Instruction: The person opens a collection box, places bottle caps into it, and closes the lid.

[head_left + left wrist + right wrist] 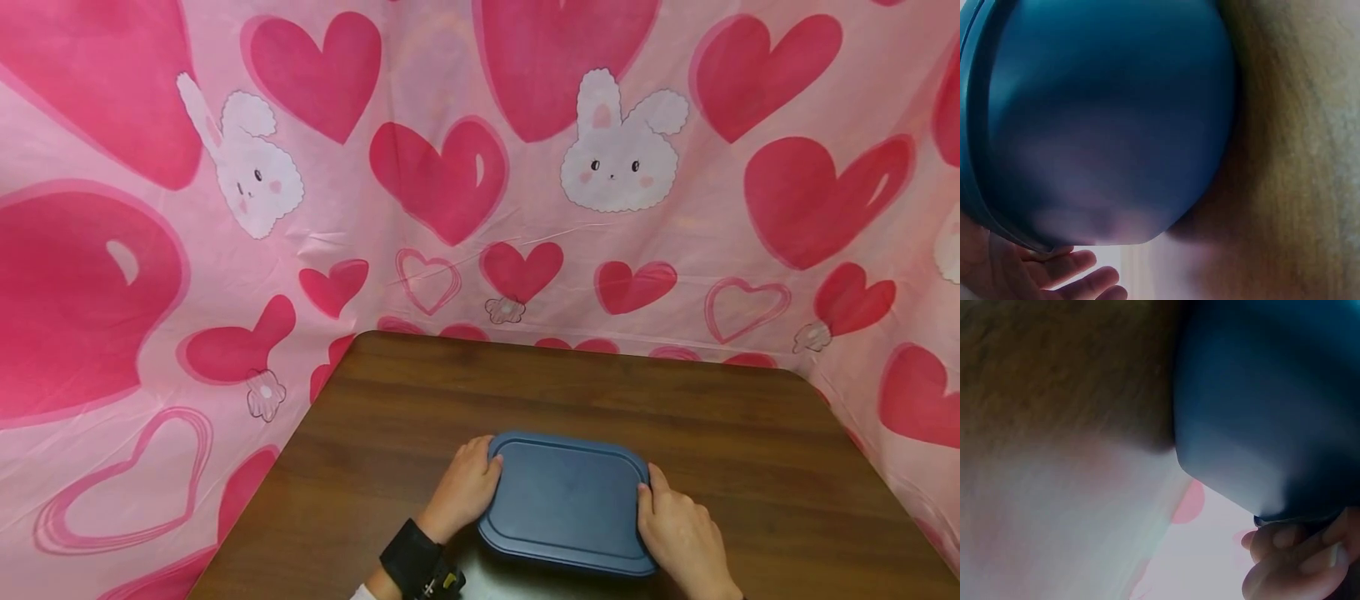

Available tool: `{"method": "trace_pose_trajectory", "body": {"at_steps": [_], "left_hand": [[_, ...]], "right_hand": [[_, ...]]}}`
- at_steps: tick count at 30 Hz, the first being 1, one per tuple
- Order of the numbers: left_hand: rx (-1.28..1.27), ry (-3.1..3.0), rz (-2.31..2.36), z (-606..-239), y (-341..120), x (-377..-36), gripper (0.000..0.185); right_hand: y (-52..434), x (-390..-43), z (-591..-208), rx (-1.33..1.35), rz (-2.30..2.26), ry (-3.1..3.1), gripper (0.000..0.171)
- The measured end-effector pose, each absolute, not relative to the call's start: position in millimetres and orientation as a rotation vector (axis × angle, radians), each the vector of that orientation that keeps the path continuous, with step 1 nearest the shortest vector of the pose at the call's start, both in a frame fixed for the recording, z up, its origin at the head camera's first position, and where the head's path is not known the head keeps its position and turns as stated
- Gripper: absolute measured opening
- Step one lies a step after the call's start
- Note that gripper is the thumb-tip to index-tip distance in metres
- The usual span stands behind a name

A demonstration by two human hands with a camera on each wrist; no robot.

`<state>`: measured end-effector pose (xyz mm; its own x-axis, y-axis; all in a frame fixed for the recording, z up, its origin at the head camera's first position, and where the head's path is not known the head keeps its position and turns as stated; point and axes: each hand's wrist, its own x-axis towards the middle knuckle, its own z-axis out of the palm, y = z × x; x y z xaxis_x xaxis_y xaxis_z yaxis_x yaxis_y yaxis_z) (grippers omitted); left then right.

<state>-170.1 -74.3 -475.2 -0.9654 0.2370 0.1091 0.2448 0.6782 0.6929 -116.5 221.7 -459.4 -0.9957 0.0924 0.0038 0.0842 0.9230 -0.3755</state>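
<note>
Both hands on the box

I held the blue container between left hand and right hand, gripping its short ends.

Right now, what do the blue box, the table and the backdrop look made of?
Blue box: likely plastic, matte to satin; moulded rim, rounded corners, soft sheen. Both hands hold its sides: left hand, right hand.
Table: dark wood or wood-look laminate, semi-gloss; grain lines with glare.
Backdrop: thin plastic sheeting, probably; printed hearts, creases, slight shine.
</note>
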Motion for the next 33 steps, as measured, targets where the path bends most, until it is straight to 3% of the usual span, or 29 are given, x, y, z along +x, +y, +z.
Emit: {"method": "trace_pose_trajectory", "body": {"at_steps": [33], "left_hand": [[-0.296, -2.935, -1.364, -481.4, -75.1, -165.0, 0.049]], "right_hand": [[217.3, -117.1, -469.3, -0.146, 0.639, -3.106, 0.050]]}}
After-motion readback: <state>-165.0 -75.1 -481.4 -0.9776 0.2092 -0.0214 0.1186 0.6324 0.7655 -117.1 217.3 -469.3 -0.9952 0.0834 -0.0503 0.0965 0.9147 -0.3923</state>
